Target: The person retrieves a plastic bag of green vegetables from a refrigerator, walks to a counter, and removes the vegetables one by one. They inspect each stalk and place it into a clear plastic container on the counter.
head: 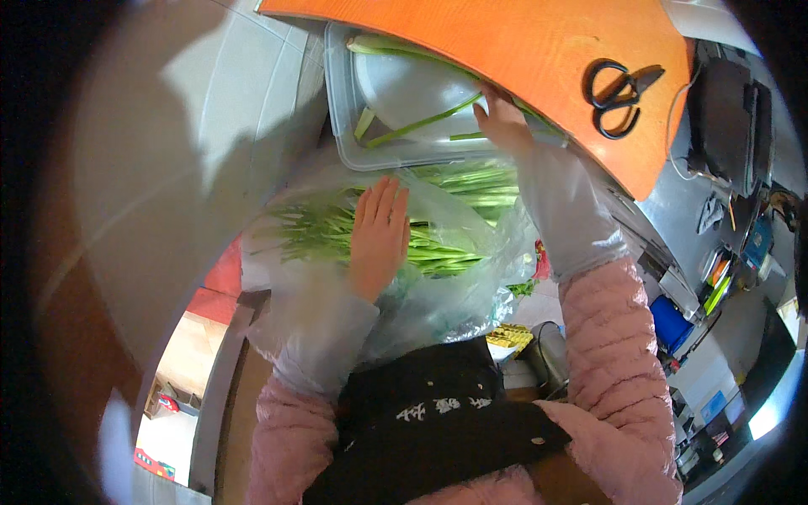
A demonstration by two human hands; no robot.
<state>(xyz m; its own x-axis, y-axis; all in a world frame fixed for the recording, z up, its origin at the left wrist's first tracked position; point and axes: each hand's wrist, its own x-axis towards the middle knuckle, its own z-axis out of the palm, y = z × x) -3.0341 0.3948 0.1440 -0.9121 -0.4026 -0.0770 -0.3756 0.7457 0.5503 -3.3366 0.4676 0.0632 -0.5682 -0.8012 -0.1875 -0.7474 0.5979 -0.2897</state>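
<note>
My left hand [380, 237] lies flat, fingers extended, over a bunch of long green vegetable stems [442, 252]. The stems rest in a large clear plastic bag [435, 309], with more stems [470, 183] under its film further forward. My right hand [505, 120] reaches over a clear plastic box [344, 126], its fingertips partly hidden by the table edge. A green stalk [426, 122] in the box runs up to its fingers; whether they grip it is unclear. A thicker pale-green stalk [385, 45] lies along the box's far side.
An orange tabletop [480, 25] overhangs part of the box. Black-handled scissors [618, 95] lie on it, blades slightly apart. Clear sleeve covers and a black apron [435, 423] are on my body. A metal container [550, 356] stands below on the right, beside a cluttered dark counter [726, 126].
</note>
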